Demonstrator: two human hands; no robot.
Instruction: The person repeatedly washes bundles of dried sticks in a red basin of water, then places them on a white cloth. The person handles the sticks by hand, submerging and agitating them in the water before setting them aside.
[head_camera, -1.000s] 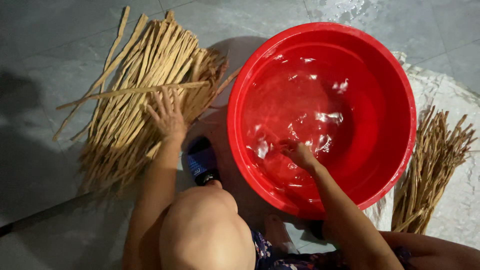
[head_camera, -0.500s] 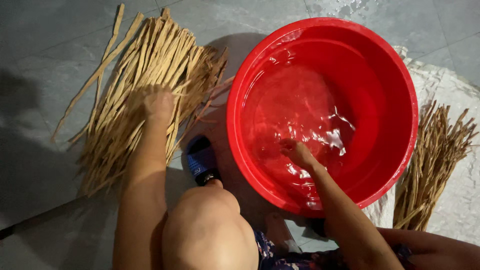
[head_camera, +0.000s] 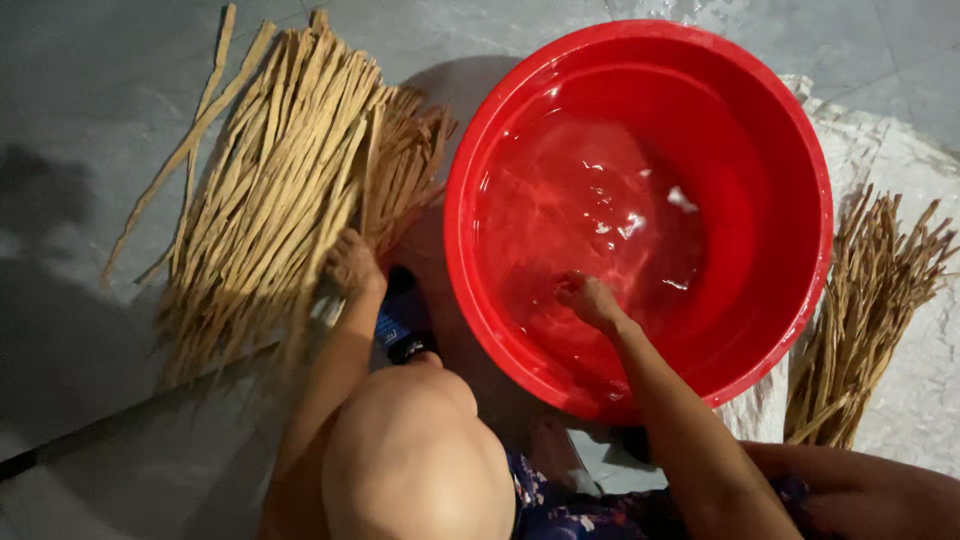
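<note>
Hands at a red basin (head_camera: 790, 130) of water on the floor

Right hand (head_camera: 588, 298) curled shut underwater inside the basin; left hand (head_camera: 352, 264) closed on tan strips (head_camera: 270, 190) piled just left of it.

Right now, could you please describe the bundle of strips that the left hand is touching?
Start at the red basin of water. On the grey floor to its left lies a fanned bundle of flat tan strips, under the left hand. The bundle to the basin's right is darker, narrower and untouched.
</note>
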